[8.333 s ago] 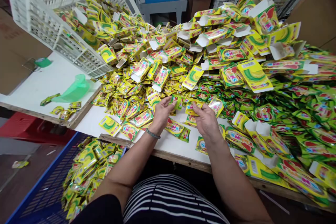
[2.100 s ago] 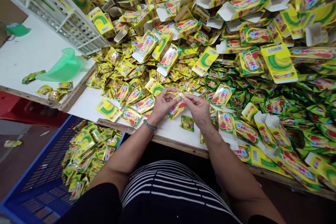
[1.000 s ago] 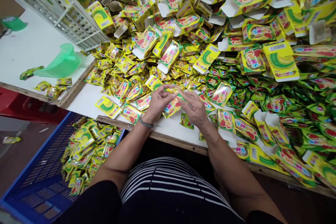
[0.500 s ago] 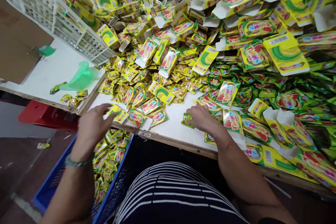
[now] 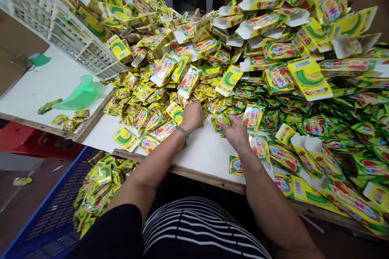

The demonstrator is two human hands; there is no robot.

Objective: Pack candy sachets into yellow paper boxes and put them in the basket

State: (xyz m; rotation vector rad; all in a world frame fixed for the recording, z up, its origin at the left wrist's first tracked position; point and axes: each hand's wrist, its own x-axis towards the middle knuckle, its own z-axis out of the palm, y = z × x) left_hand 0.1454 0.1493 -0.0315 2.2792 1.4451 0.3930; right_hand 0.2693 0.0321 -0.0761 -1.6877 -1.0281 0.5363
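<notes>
My right hand (image 5: 237, 132) pinches a small green candy packet (image 5: 219, 123) between thumb and fingers, just above the white tabletop (image 5: 202, 151). My left hand (image 5: 192, 116) reaches to the front edge of the heap of small yellow candy packets (image 5: 142, 89). Its fingers curl downward, and whatever lies under the fingertips is hidden. Beside the left wrist lie several flat yellow boxes, one of them a box with a green swoosh (image 5: 125, 138). By the right hand stands a yellow printed box (image 5: 253, 117), in front of the heap of green packets (image 5: 276, 115).
Open-ended boxes (image 5: 279, 50) pile high at the back. A white plastic crate (image 5: 82, 34) tips boxes in from the left. A green scoop (image 5: 80, 94) rests on the side table. Below the wooden edge, a blue crate (image 5: 45, 206) holds filled yellow boxes.
My left hand has swung from the table's left front edge rightward to the yellow packets. My right hand, with the green packet, has shifted slightly away from me. The view has moved a little.
</notes>
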